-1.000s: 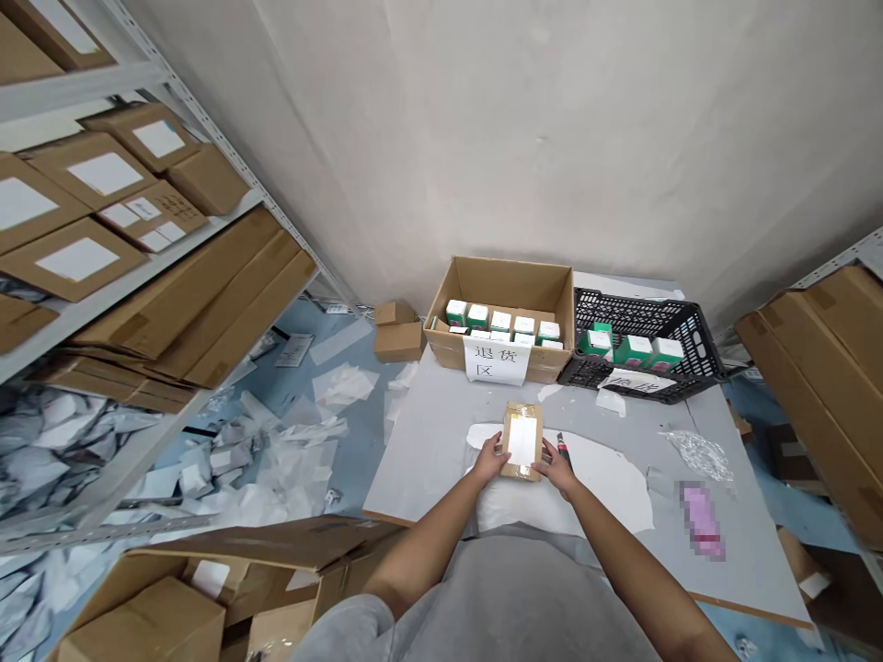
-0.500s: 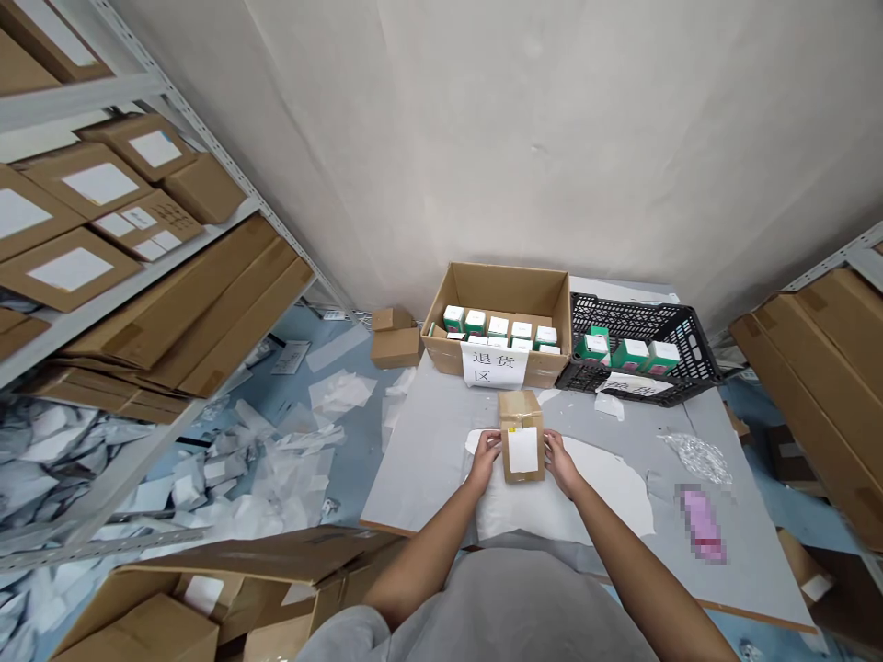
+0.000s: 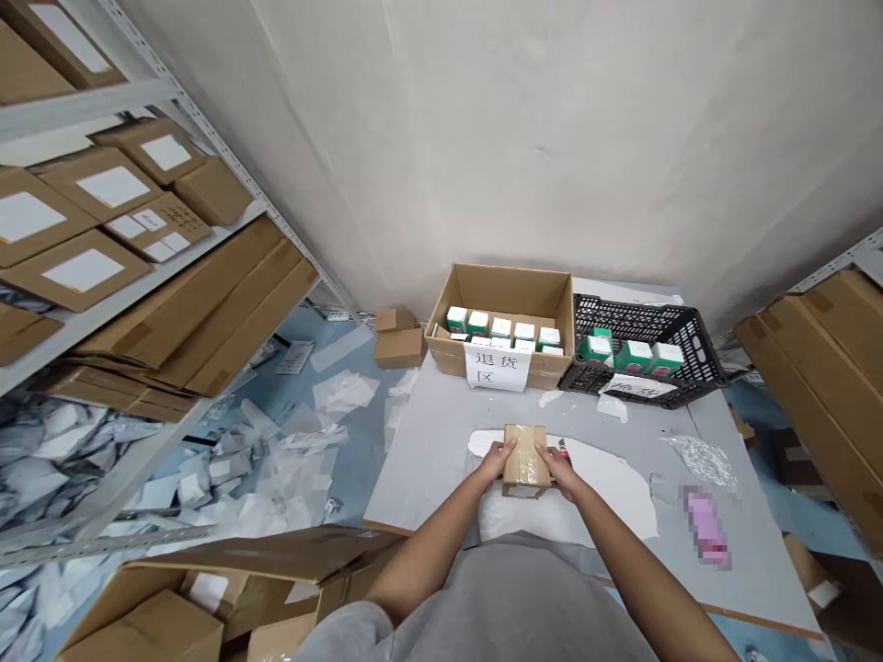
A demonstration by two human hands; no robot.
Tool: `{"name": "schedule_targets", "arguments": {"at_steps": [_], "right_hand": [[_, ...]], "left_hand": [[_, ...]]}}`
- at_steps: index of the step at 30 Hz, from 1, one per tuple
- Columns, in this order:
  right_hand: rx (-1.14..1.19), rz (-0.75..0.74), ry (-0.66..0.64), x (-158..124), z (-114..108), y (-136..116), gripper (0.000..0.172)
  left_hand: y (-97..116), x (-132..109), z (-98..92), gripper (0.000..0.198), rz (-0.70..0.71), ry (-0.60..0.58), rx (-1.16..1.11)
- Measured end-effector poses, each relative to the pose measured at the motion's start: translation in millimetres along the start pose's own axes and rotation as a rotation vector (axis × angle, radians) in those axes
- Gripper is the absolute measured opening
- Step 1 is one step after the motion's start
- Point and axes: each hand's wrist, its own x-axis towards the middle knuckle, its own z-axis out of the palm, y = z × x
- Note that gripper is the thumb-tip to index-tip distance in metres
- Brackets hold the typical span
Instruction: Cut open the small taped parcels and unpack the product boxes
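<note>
A small taped cardboard box (image 3: 525, 450) is held between my two hands, over the white sheet (image 3: 607, 492) on the table. My left hand (image 3: 494, 462) grips its left side, thumb on the top face. On the right side my right hand (image 3: 557, 469) does the same. Clear tape runs across the upward face, and a bit of white label shows on the side nearest me. A small dark and red object (image 3: 565, 450) shows beside my right fingers; I cannot make out what it is.
At the table's back stand an open carton (image 3: 445, 360) of green-and-white boxes and a black crate (image 3: 705, 354) with several more. Clear plastic wrap (image 3: 704, 460) and a blurred pink item (image 3: 707, 529) lie right. A large open carton (image 3: 227, 559) stands at lower left, shelves (image 3: 166, 92) beyond.
The cardboard box has been turned in my hands: its white label faced up before, and now a taped face does. My thumbs have moved onto its top.
</note>
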Motion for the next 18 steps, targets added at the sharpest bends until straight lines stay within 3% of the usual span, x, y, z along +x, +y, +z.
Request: {"name": "schedule_targets", "arguments": {"at_steps": [8,14,18], "right_hand": [[0.002,-0.099,-0.097,-7,-2,21,0.087],[-0.027,-0.103,-0.103,-9,0,17,0.087],[-0.027,-0.191,-0.079,-10,-4,6,0.091]], "left_hand": [[-20,-12,1.8,0.079,0.117,-0.003,0.025],[-14,-14,1.0,0.078,0.115,-0.021,0.034],[-1,-18,-1.6,0.071,0.205,-0.030,0.011]]}}
